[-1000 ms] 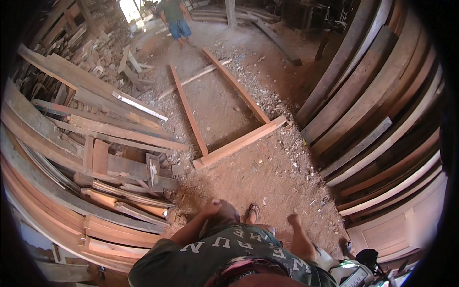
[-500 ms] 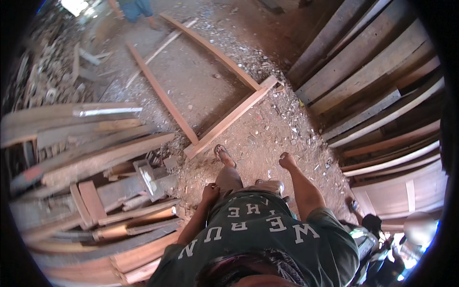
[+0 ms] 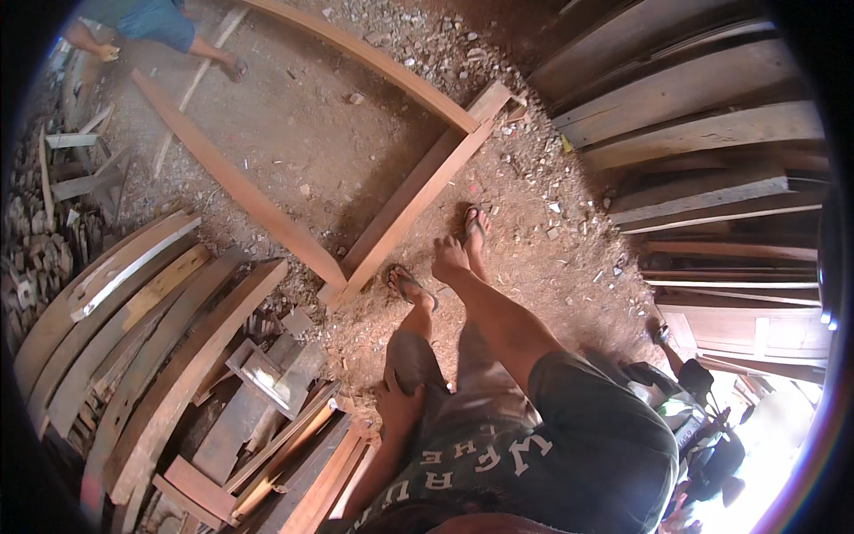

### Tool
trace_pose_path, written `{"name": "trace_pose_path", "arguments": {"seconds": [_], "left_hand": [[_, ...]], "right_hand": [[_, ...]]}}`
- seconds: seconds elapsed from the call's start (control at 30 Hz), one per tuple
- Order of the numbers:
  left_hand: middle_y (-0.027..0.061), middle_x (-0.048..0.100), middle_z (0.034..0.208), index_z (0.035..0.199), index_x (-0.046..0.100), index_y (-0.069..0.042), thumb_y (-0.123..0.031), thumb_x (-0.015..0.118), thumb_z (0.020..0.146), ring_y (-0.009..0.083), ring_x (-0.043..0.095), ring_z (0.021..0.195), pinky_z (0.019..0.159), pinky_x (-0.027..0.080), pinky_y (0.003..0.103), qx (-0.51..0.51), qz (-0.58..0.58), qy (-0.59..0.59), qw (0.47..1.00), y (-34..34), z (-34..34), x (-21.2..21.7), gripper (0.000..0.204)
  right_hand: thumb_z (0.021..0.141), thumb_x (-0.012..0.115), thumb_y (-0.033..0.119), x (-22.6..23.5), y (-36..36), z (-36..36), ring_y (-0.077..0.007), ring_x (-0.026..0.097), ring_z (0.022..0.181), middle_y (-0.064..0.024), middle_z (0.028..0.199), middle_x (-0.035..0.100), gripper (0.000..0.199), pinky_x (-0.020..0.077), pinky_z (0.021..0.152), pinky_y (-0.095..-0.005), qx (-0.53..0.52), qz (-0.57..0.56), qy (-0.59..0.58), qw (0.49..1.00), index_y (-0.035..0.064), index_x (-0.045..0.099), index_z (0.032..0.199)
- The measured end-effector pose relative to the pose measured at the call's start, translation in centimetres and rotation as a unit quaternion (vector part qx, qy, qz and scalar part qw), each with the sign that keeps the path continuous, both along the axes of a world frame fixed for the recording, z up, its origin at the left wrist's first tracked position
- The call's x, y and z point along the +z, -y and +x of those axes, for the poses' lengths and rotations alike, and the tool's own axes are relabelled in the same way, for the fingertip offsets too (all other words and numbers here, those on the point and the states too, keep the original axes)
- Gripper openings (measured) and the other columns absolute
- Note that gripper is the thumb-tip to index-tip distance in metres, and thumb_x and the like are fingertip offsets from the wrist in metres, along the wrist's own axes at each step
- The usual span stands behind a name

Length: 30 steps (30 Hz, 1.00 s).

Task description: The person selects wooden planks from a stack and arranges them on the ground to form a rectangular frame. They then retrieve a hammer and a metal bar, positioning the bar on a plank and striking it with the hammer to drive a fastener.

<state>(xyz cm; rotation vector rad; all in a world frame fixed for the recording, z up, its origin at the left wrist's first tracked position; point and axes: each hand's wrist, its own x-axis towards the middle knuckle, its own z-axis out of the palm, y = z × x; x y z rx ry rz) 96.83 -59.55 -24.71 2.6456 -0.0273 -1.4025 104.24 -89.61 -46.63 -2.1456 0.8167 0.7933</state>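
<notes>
My right hand hangs in front of me above the dirt floor, its fingers curled in with nothing visible in them. Close beside my left thigh is my left hand, fingers a little apart and holding nothing that I can see. On the ground just ahead of my sandalled feet lies a wooden frame. Its near crosspiece joins a left rail and a right rail. Neither hand touches the frame.
Stacked planks fill the left side. More boards lean along the right. A thin pale strip lies across the far floor. Another person in blue shorts stands at the far left. A motorcycle is behind at right.
I have come closer to the frame, my right foot now stepping forward. My right hand has swung forward and left; my left hand has dropped back beside my thigh. The other person appears nearer.
</notes>
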Motion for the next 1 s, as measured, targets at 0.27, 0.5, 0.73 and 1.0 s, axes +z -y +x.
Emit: {"name": "trace_pose_path", "arguments": {"seconds": [0.27, 0.5, 0.73, 1.0], "left_hand": [[0.0291, 0.047, 0.135, 0.142, 0.042, -0.004, -0.046, 0.077, 0.074, 0.0471, 0.046, 0.126, 0.107, 0.035, 0.056, 0.033, 0.042, -0.01, 0.999, 1.7, -0.2, -1.8, 0.088], [0.0283, 0.047, 0.131, 0.139, 0.044, -0.003, -0.047, 0.077, 0.072, 0.0465, 0.048, 0.122, 0.103, 0.037, 0.055, 0.041, 0.068, -0.023, 0.997, 2.4, -1.3, -2.5, 0.087], [0.0281, 0.046, 0.131, 0.14, 0.044, -0.002, -0.047, 0.076, 0.073, 0.0467, 0.048, 0.121, 0.101, 0.04, 0.055, 0.055, 0.05, -0.037, 0.997, 3.6, -0.2, -1.4, 0.087], [0.0252, 0.053, 0.127, 0.138, 0.045, 0.0, -0.038, 0.074, 0.08, 0.0403, 0.056, 0.115, 0.098, 0.045, 0.05, 0.056, -0.028, 0.026, 0.998, 2.3, 0.3, -1.1, 0.075]], "right_hand": [[0.092, 0.061, 0.021, -17.3, 0.2, 11.9, -0.0325, 0.025, 0.15, -0.0154, 0.159, 0.033, 0.069, 0.016, 0.121, -0.062, 0.407, -0.141, 0.121, 0.894, 0.0148, 0.034, 0.155], [0.091, 0.06, 0.02, -25.1, -4.1, 13.5, -0.0316, 0.056, 0.125, -0.0132, 0.126, 0.065, 0.038, 0.0367, 0.107, -0.0588, 0.441, -0.083, 0.075, 0.89, 0.0143, 0.064, 0.128], [0.088, 0.061, 0.018, -22.0, -1.7, 10.9, -0.0272, 0.064, 0.106, -0.0062, 0.103, 0.07, 0.024, 0.0404, 0.103, -0.0544, 0.473, -0.086, 0.1, 0.871, 0.0151, 0.068, 0.111], [0.091, 0.059, 0.018, -8.5, 5.0, 6.2, -0.0243, 0.063, 0.109, -0.0036, 0.102, 0.067, 0.025, 0.0384, 0.106, -0.0562, 0.452, -0.06, 0.21, 0.865, 0.0163, 0.062, 0.115]]}}
